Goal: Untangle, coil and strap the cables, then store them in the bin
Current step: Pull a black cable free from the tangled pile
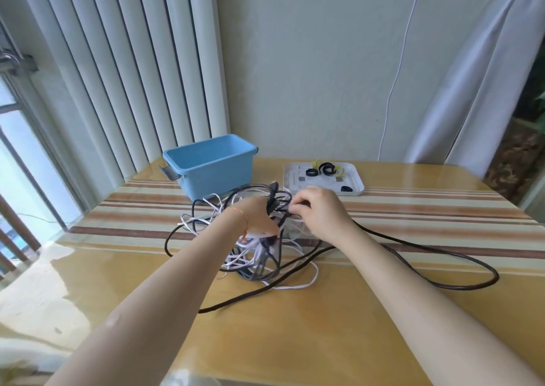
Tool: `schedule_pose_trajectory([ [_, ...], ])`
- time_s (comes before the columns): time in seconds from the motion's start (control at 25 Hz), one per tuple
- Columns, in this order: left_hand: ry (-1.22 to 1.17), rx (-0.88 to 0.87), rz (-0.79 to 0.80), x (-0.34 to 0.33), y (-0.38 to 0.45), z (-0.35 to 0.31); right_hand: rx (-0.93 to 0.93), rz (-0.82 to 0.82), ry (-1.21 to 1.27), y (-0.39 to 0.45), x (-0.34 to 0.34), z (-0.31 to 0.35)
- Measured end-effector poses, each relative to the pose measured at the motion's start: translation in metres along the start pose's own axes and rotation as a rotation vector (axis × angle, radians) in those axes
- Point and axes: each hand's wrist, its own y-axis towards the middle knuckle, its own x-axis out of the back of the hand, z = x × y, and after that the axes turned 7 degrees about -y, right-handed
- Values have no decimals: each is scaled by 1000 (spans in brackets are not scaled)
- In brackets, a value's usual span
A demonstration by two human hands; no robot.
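Observation:
A tangle of black and white cables [250, 256] lies on the table in front of me. My left hand [259, 216] grips a bunch of them and lifts that part of the tangle above the table. My right hand [318, 209] pinches a black cable [442, 273] at the top of the tangle; that cable runs off in a long loop across the table to the right. The blue plastic bin [212, 164] stands behind the tangle, with nothing visible inside. A white tray [358, 179] to its right holds several black and yellow straps [327, 169].
The table [295, 335] is glossy, with a striped runner [413, 217] across it. A white cord [395, 82] hangs from a wall socket behind the tray. Vertical blinds and a window are on the left, a white curtain on the right.

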Motion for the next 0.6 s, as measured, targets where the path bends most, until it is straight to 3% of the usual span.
schedule_pose_trajectory([
  [0.12, -98, 106, -284, 14, 2, 15, -34, -128, 118, 4, 20, -5],
  [0.24, -280, 132, -376, 31, 4, 28, -82, -188, 192, 6, 30, -12],
  [0.36, -399, 19, -283, 29, -5, 8, -67, -61, 32, 6, 26, -10],
  [0.48, -202, -107, -130, 4, -9, -13, 10, 4, -59, 3, 18, -3],
  [0.6, -80, -149, -64, -7, 0, -15, -40, -31, 28, -4, 16, -2],
])
